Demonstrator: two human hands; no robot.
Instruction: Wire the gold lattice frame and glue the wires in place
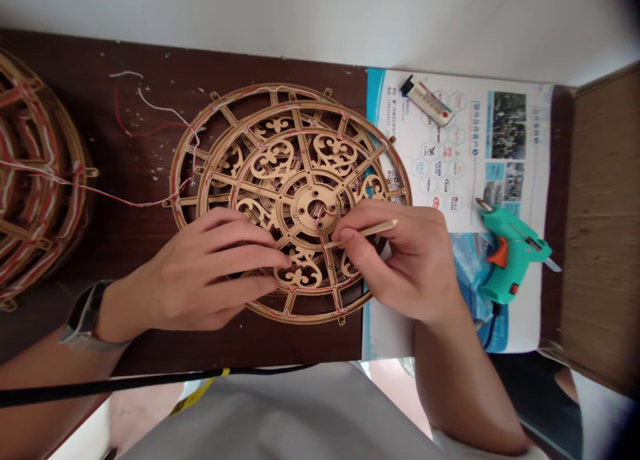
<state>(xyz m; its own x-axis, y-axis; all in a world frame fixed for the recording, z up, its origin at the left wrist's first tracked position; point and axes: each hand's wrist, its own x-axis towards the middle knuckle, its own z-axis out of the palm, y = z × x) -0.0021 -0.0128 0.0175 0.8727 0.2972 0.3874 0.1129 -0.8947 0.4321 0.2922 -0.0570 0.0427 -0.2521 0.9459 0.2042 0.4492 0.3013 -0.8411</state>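
The right hand pinches a thin stick, its tip near the hub of a fretwork wooden wheel lying flat on a dark table. The left hand rests on the wheel, fingers extended and close together. A glue gun lies on a printed sheet to the right.

The dark brown wooden tabletop, flecked with white spots, carries a round laser-cut wooden frame at centre, a similar red-wired frame cut off at the left edge, loose red and white wires at upper left, and a printed sheet at right.
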